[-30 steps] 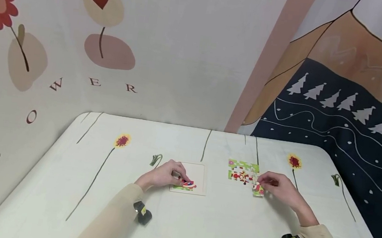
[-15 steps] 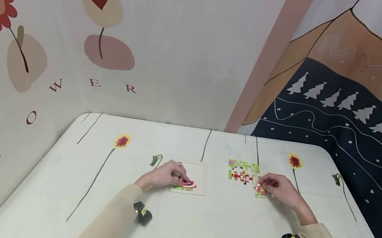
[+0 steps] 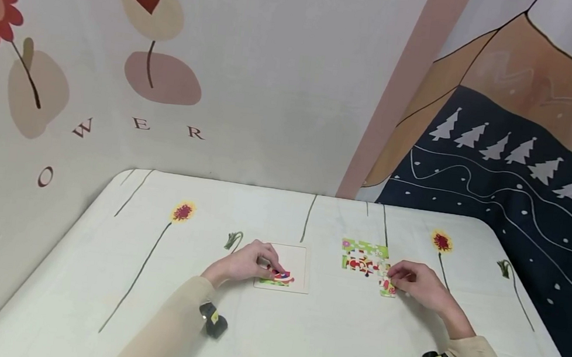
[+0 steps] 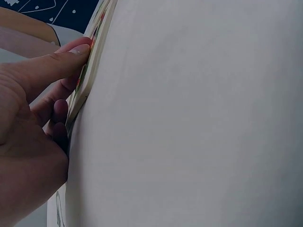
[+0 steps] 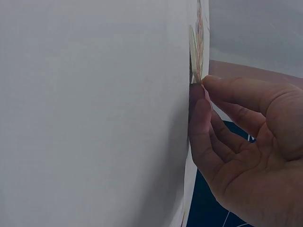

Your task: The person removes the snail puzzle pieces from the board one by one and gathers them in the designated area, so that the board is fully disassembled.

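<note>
On the left, a pale puzzle tray [image 3: 292,257] lies on the table, with joined red, blue and green jigsaw pieces [image 3: 282,278] along its lower edge. My left hand [image 3: 247,262] rests over them, its thumb and finger tips touching the pieces; in the left wrist view the thumb [image 4: 61,64] is extended along the tray's edge. To the right, my right hand [image 3: 419,283] pinches a green and red jigsaw piece [image 3: 387,288] between thumb and fingers. The right wrist view shows that piece [image 5: 193,59] tilted at the fingertips.
More jigsaw pieces [image 3: 364,255] in green and red lie close together just left of my right hand. The white tablecloth [image 3: 293,344] has printed flowers. A light patterned curtain [image 3: 275,83] rises behind the table, and a dark tree-patterned one [image 3: 478,165] at right.
The piece at my right fingertips has shifted and turned slightly, while the right hand has moved a little. My left hand has stayed still on the tray.
</note>
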Demonstrator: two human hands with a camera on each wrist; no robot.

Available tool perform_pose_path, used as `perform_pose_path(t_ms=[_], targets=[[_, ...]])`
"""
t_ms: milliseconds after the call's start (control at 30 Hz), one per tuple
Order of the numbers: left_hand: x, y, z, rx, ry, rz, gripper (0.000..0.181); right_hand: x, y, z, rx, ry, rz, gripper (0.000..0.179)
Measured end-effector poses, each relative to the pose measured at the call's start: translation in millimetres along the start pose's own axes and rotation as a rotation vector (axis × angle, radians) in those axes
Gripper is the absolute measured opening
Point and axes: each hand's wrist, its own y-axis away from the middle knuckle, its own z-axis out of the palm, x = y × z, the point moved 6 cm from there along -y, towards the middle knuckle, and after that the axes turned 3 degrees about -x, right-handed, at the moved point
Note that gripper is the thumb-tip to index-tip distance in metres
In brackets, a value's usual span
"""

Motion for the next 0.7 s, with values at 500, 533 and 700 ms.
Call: perform_pose_path(t_ms=[500,533,700], targets=[[4.6,7.3,-2.8,0.045,-0.027,-0.017,0.019,-2,0.9,-4,0.012,0.05,0.014,0.012],[4.8,8.1,-3.4,0.051,-0.019,-0.029,0.019,-3,0.9,-5,0.014,0.048,0.014,0.013],[6.8,12.1,-7.3,0.086,0.012,-0.047,0.021,-8,0.7,-5,0.035,0.049,-0.001,0.013]])
